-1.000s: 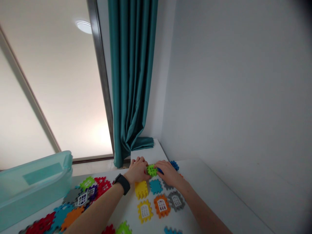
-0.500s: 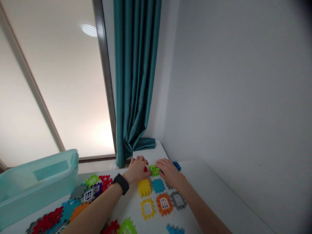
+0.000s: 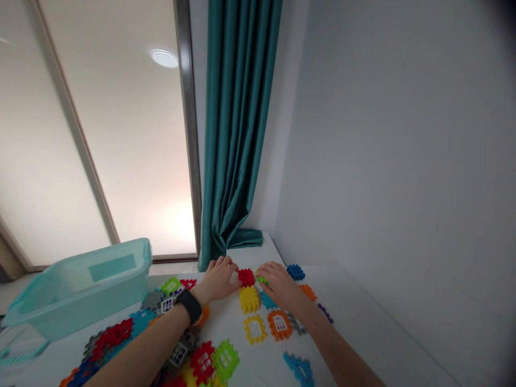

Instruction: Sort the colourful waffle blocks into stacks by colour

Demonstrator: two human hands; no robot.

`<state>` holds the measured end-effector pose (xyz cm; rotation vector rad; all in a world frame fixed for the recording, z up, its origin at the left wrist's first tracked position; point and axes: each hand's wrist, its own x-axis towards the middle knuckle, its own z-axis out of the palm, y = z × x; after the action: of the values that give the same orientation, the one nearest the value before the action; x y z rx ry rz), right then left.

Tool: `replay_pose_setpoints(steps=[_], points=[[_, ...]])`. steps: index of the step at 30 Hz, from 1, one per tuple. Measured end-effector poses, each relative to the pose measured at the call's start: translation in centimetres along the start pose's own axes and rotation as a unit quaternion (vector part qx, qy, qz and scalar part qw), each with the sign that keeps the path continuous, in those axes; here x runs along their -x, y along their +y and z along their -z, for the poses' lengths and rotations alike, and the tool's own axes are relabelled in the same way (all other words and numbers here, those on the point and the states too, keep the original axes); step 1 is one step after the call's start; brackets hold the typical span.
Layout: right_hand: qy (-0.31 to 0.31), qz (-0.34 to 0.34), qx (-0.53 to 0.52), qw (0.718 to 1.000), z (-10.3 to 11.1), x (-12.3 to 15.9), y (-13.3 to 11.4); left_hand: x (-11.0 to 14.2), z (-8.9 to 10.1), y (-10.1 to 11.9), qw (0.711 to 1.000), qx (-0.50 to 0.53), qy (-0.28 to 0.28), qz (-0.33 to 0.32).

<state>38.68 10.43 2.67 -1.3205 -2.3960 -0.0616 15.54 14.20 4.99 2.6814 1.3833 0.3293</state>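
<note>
My left hand (image 3: 217, 280), with a dark watch on its wrist, is beside a red notched-edge block stack (image 3: 245, 277). Its thumb and fingers are apart, near or touching the stack's left side. My right hand (image 3: 277, 284) has its fingers closed over a bright green notched block (image 3: 262, 279), mostly hidden under them. Toward me sit a yellow block stack (image 3: 249, 300) and a blue block (image 3: 268, 301), partly covered by the right hand. Closer still lie a yellow window block (image 3: 255, 329) and an orange window block (image 3: 280, 324); a grey block (image 3: 297, 324) is partly behind my right forearm.
A translucent teal bin (image 3: 92, 290) stands at the left. Loose pieces, including a red window block (image 3: 202, 362) and a green one (image 3: 225, 360), lie around my left forearm. Dark blue blocks (image 3: 295, 272) sit near the wall, and a blue piece (image 3: 299, 370) lies in front.
The left hand has drawn left from the green block, uncovering the red stack. My right hand now covers more of the green block. The view has shifted, showing more of the left side.
</note>
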Motion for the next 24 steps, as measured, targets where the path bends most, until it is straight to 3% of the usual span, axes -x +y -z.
replay_pose_setpoints(steps=[8, 24], points=[[-0.010, 0.009, -0.011, 1.000, 0.0, -0.1, -3.5, 3.5, 0.4, -1.4, 1.000, 0.005, 0.008, -0.006], [-0.028, 0.023, -0.035, 0.999, -2.5, 1.2, -10.5, 11.1, 0.4, -3.5, 1.000, 0.008, 0.008, 0.008]])
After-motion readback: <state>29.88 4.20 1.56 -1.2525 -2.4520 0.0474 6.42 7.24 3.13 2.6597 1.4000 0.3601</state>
